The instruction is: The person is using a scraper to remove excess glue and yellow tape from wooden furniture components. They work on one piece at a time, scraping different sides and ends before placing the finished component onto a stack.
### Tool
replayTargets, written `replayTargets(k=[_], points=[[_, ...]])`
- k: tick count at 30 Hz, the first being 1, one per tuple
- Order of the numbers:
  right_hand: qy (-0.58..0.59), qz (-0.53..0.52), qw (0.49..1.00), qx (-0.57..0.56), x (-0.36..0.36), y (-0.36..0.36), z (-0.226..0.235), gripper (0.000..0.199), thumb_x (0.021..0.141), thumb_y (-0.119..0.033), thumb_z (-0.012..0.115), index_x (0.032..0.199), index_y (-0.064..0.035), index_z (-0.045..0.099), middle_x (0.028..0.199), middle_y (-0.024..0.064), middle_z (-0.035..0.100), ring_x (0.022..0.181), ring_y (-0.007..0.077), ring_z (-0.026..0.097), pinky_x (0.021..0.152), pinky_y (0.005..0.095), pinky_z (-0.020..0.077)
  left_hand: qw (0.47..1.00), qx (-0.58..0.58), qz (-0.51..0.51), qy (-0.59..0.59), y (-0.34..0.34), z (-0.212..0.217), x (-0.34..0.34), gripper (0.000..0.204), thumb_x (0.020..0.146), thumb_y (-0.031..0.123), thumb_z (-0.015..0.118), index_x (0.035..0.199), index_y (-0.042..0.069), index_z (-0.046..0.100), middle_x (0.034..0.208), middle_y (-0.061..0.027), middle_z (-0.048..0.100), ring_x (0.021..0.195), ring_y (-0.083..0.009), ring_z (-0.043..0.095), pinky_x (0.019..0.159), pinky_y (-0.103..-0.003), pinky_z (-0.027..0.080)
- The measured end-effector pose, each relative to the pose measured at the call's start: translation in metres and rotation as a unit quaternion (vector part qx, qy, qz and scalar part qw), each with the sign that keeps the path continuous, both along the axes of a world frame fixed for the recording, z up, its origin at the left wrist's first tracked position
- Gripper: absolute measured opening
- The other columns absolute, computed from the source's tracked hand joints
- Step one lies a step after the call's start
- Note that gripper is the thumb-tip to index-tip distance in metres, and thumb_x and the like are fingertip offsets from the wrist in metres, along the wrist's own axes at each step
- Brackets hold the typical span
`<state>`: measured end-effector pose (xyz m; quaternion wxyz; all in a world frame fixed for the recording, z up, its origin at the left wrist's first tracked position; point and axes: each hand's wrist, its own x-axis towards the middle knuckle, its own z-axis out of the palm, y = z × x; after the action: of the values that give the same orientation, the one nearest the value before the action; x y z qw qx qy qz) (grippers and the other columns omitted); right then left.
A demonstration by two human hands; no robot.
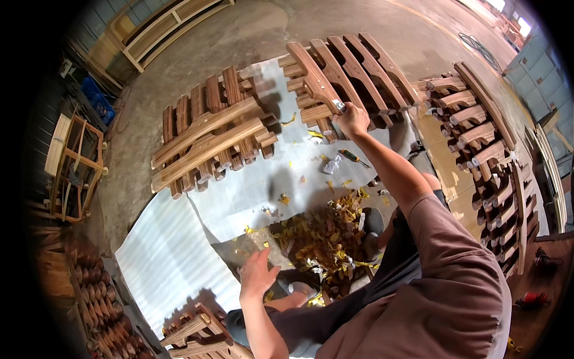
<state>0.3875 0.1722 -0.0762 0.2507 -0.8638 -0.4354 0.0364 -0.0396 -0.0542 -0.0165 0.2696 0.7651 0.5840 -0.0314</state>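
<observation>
My right hand [354, 121] reaches far forward, fingers closed round a small silvery flat tool [339, 106] that looks like a scraper blade; its handle is hidden in my grip. The tool rests at the near end of a brown shaped wooden piece [314, 75], the leftmost in a row of similar curved pieces [365, 72]. My left hand [258, 274] hovers low near my knee, fingers apart and holding nothing. Closer in lies a screwdriver [354, 158] with a green and dark handle, next to a crumpled whitish plastic wad [332, 164].
Striped wooden slats [209, 128] lie stacked at left on a white sheet [173, 251]. Yellow and brown scraps [329, 230] are heaped near my feet. More shaped wooden parts [478, 131] line the right side. A wooden frame [78, 161] and a blue crate [95, 99] stand far left.
</observation>
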Motion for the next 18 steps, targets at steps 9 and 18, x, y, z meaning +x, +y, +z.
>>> replayTargets(k=[9,18], points=[[0.013,-0.050,0.998,-0.028,-0.006,0.076,-0.030,0.045,0.076,-0.040,0.075,0.111,-0.0126,0.065,0.097,0.0171,0.073,0.095,0.0351,0.070,0.081,0.0465,0.0540,0.999,-0.042,0.029,-0.002,0.016,-0.001,-0.002,0.061,0.077,0.021,0.078,0.131,0.004,0.058,0.116,-0.0181,0.064,0.111,-0.0382,0.060,0.096,-0.044,0.047],[0.014,-0.072,0.997,-0.015,-0.006,0.094,-0.036,0.042,0.079,-0.045,0.075,0.096,-0.0081,0.064,0.096,0.0178,0.072,0.093,0.0370,0.070,0.081,0.0470,0.0539,0.999,-0.044,0.030,-0.008,0.012,-0.001,-0.006,0.062,0.077,0.022,0.079,0.133,0.006,0.057,0.118,-0.0172,0.063,0.112,-0.0375,0.059,0.096,-0.044,0.047]])
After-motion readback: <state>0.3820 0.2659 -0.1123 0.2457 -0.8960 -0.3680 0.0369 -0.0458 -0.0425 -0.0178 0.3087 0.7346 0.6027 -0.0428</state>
